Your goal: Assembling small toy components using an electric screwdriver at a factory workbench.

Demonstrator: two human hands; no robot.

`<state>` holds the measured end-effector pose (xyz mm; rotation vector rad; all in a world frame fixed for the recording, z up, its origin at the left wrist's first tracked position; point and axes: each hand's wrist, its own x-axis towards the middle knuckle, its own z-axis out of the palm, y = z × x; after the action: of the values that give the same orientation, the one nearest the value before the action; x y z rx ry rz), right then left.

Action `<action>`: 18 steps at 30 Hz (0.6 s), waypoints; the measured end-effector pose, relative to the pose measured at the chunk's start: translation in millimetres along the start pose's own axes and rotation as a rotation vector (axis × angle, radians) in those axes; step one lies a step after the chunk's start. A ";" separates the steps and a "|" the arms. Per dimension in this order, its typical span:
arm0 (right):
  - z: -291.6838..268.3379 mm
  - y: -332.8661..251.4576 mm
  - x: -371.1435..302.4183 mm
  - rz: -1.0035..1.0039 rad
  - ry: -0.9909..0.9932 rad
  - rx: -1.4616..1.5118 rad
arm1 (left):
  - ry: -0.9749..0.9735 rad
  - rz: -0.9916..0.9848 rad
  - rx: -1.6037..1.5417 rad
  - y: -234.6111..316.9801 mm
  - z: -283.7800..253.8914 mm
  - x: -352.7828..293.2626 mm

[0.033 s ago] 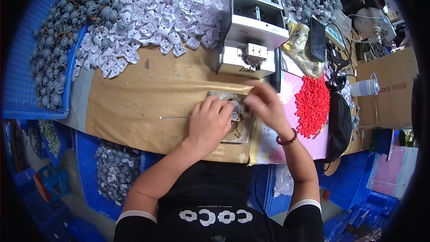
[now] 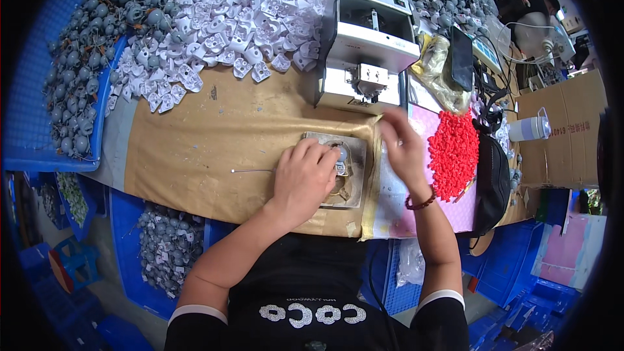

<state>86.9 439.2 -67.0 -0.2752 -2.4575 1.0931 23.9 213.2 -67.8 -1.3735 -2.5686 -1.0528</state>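
My left hand point(image 2: 303, 175) rests on a square metal fixture point(image 2: 353, 196) with a hollowed middle, its fingers closed at the fixture's left side. Under the fingertips sits a small grey ball-shaped part point(image 2: 342, 155) with a white piece point(image 2: 340, 169) beside it. A thin cable point(image 2: 252, 171) with a small white end sticks out to the left of this hand. To the right of the fixture my right hand point(image 2: 404, 149) is raised above the table near the pink sheet. Motion smears its fingers, so whether anything is between them does not show.
Behind the fixture stands a grey-and-white bench machine point(image 2: 367, 45). White plastic shells point(image 2: 240, 19) lie heaped at back left, beside a blue bin point(image 2: 97, 114) of grey ball parts. On the right are small red parts point(image 2: 453, 156), a dark phone point(image 2: 461, 58) and a black pouch point(image 2: 494, 185).
My right hand has moved right, away from the fixture, uncovering its right edge. My left hand and the part under it stay in place.
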 end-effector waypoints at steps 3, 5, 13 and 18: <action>-25.7 30.9 41.4 -0.042 0.303 -0.331 | -0.029 -0.009 -0.012 0.1 -3.9 4.0; -23.8 71.6 54.8 -0.042 0.285 -0.488 | -0.051 -0.001 -0.006 3.5 -3.5 8.3; -22.5 43.6 52.8 0.110 0.390 0.090 | 0.024 0.016 -0.014 0.9 5.0 3.3; -56.7 -76.4 62.9 -0.248 0.368 0.554 | 0.000 0.000 -0.036 -0.7 0.5 3.3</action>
<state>57.1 447.2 42.8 0.0058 -1.7343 1.4078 21.5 215.7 -67.5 -1.3819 -2.5616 -1.1050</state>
